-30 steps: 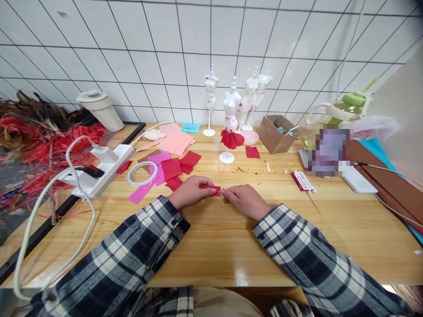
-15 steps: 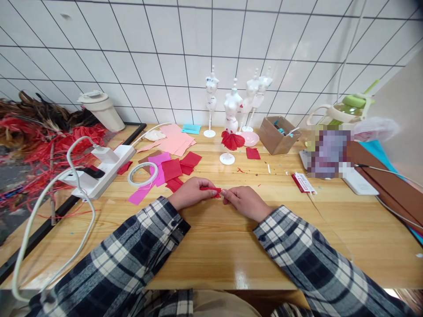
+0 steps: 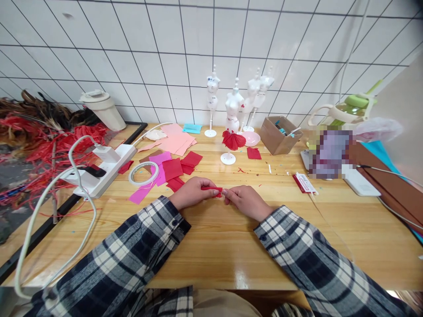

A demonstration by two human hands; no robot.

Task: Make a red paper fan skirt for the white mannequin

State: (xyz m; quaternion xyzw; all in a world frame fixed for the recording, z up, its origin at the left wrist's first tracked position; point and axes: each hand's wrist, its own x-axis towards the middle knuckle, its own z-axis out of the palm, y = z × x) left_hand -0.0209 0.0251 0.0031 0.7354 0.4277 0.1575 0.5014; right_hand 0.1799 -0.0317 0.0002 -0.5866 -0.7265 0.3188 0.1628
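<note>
Pinching a small red piece (image 3: 219, 190) over the wooden table (image 3: 228, 251)
The left hand (image 3: 193, 192) grips it under the thumb; the right hand (image 3: 246, 200) pinches its end in closed fingertips.

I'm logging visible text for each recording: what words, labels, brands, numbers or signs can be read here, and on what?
None can be read.
White-and-red packet at the right: printed marks, too small and blurred to read.
Pixelated patch behind it: any text there is hidden.
</note>
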